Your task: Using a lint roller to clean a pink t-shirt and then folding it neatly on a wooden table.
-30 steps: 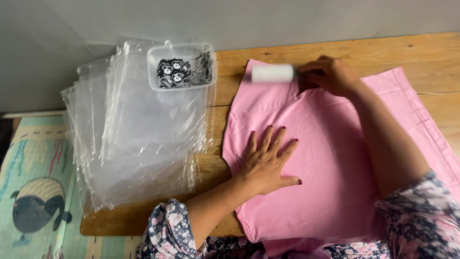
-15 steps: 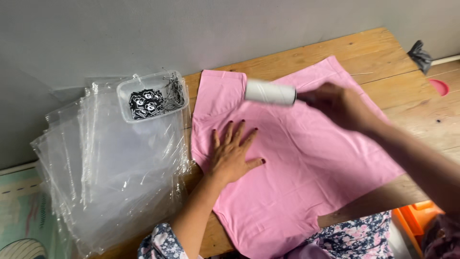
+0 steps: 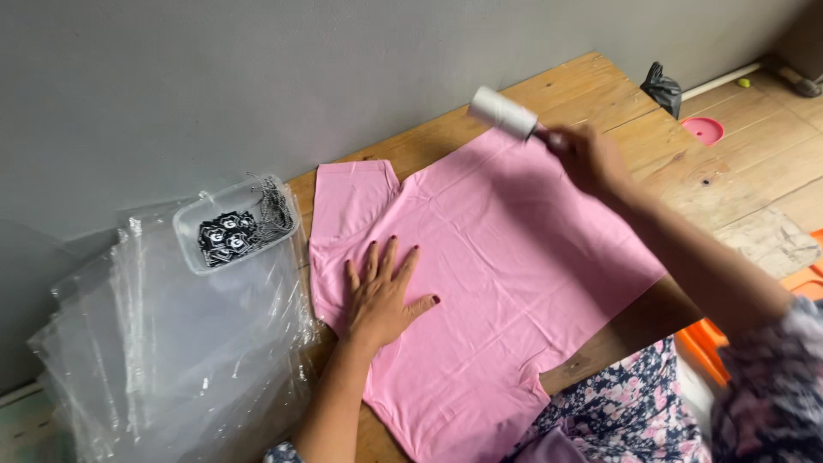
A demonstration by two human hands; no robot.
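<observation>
Your left hand [image 3: 380, 292] lies flat, fingers spread, on the pink shirt [image 3: 489, 283] spread across the wooden table [image 3: 600, 94]. Your right hand [image 3: 591, 159] is clamped on the handle of a white lint roller [image 3: 503, 112], held at the shirt's far edge. A stack of clear plastic bags [image 3: 180, 343] sits to your left.

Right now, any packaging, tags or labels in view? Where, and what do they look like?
Clear plastic bags: fanned stack left of the pink shirt, transparent, flat, rectangular.
Clear tray: on top of the bags by the wall, rounded rectangle.
Hang tags: inside the tray, small, black with white marks, thin strings attached.
No signs or screens.
</observation>
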